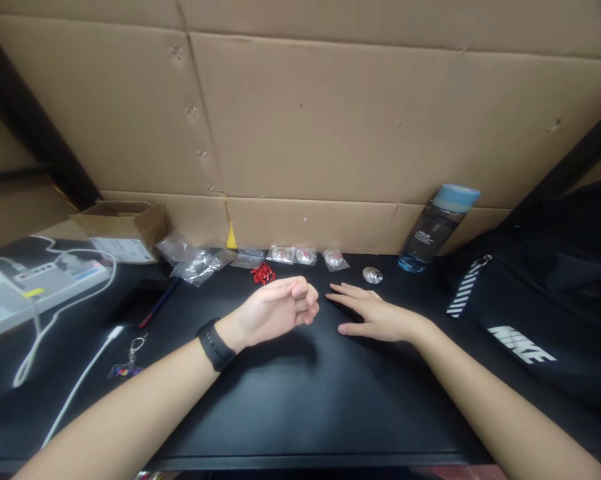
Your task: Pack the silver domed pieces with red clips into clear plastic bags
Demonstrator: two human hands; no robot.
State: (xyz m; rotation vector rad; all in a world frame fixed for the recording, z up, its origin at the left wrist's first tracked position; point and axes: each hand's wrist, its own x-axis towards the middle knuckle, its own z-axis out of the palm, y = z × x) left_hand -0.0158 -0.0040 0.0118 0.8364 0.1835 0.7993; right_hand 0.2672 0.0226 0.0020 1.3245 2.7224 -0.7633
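My left hand (pixel 275 310), with a black band (pixel 215 345) on its wrist, is raised over the black tabletop (pixel 290 407). Its fingers are curled in, and whatever they may hold is hidden. To the right, my right hand (pixel 368 313) is open, palm down and fingers spread, low over the table and holding nothing. A round silvery disc (pixel 372 275) lies just beyond it. Behind my left hand is a small heap of red pieces (pixel 264 273). Clear-wrapped round items, one on the right (pixel 334 259) and two in the middle (pixel 305 255), lie along the back.
A blue-capped bottle (pixel 433 230) and a black bag (pixel 540 320) stand on the right. Crumpled clear bags (pixel 200 263), an open carton (pixel 123 227), a power strip (pixel 35 287), white cable (pixel 75 393) and keychain (pixel 126 369) are on the left. Cardboard (pixel 350 133) walls the back.
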